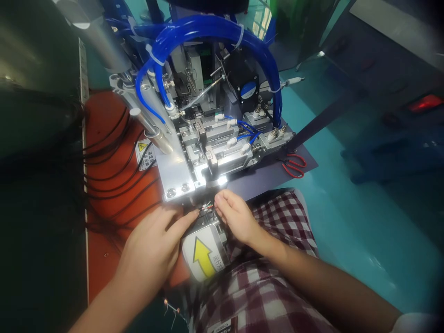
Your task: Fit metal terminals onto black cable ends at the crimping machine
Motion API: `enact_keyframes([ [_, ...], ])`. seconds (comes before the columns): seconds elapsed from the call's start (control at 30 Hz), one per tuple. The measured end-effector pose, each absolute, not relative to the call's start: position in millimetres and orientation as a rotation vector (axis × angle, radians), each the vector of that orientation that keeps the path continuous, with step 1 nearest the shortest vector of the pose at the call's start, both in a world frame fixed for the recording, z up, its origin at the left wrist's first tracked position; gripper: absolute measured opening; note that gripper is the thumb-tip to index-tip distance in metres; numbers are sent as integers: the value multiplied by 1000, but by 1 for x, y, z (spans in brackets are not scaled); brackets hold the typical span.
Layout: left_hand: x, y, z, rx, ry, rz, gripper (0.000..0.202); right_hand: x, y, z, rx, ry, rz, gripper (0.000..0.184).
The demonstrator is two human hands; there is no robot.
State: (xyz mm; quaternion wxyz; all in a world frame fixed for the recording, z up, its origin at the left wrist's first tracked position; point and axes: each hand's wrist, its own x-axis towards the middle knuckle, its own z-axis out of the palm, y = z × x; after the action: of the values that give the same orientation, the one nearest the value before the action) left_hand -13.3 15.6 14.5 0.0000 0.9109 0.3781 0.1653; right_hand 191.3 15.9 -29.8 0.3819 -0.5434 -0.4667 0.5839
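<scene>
Thin coloured wires lie across a small dark metal fixture at the front of a machine. My right hand is closed in a pinch at the right end of these wires, its fingertips just past the fixture. From the left, my left hand reaches in, thumb stretched out onto the fixture beside the wires. That thumb stands apart from the other fingers, whose tips are partly hidden at the edge of a silver plate. Below the fixture sits a white label with a yellow arrow.
Pneumatic slides stand just beyond my hands, under a thick arch of blue hoses. Black cables cross the orange-red surface on the left. Red-handled cutters lie at the right on the dark base plate.
</scene>
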Motion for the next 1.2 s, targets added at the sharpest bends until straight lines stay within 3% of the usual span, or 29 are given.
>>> enact_keyframes([
  [0.3,-14,15,14,2824,1189,524,34,195,17,-22,-1269,-1121,1637,24],
  [0.73,-15,9,1,2761,1280,616,35,190,20,-29,-1293,-1070,1683,51],
  [1.07,-17,7,-4,2743,1288,628,36,184,21,-26,-1300,-1159,1562,34],
  [1.2,-17,7,-5,2731,1294,622,35,186,21,-29,-1312,-1077,1646,40],
])
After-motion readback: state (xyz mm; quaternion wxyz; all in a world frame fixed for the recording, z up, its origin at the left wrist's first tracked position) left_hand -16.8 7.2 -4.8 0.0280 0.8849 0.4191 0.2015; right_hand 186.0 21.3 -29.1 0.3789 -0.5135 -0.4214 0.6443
